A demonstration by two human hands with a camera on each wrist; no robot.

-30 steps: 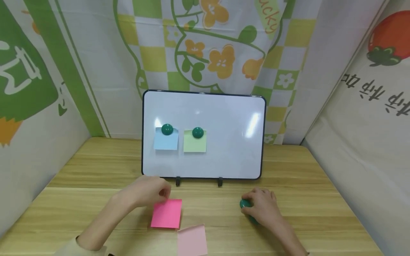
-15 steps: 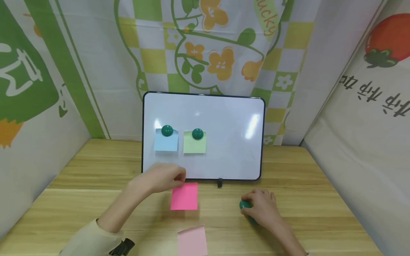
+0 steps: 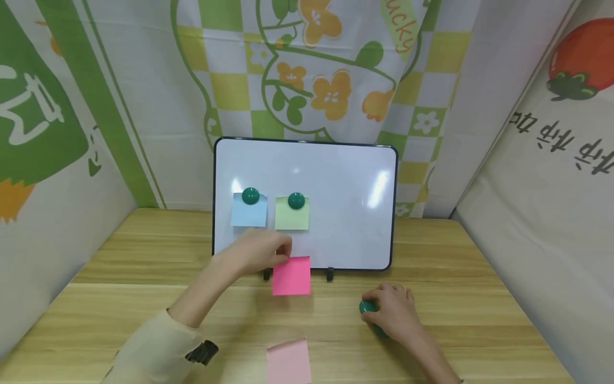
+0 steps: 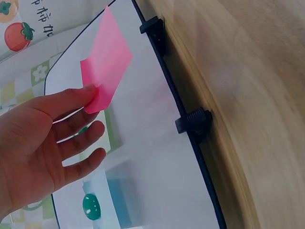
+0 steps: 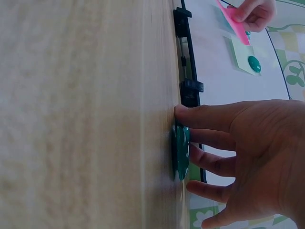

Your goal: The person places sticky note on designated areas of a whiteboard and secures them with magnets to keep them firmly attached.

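My left hand (image 3: 259, 250) pinches a bright pink sticky note (image 3: 291, 276) by its top edge, between thumb and forefinger. In the head view the note overlaps the lower edge of the whiteboard (image 3: 355, 224); the left wrist view shows it tilted in front of the board, other fingers spread below. Over the table at right, my right hand (image 3: 394, 310) has its thumb and fingertips around a round green magnet (image 3: 366, 306). More green shows under the palm, partly hidden. On the board, a blue note (image 3: 249, 214) and a light green note (image 3: 292, 217) hang under green magnets.
A pale pink sticky note (image 3: 289, 364) lies on the wooden table (image 3: 144, 298) near its front edge. Black clips (image 3: 329, 274) hold up the board's lower edge. Printed curtains (image 3: 307, 69) surround the table at back and sides.
My left hand has lifted the bright pink note off the table and carried it up and right to the whiteboard's lower edge. The right hand stays at the magnet.
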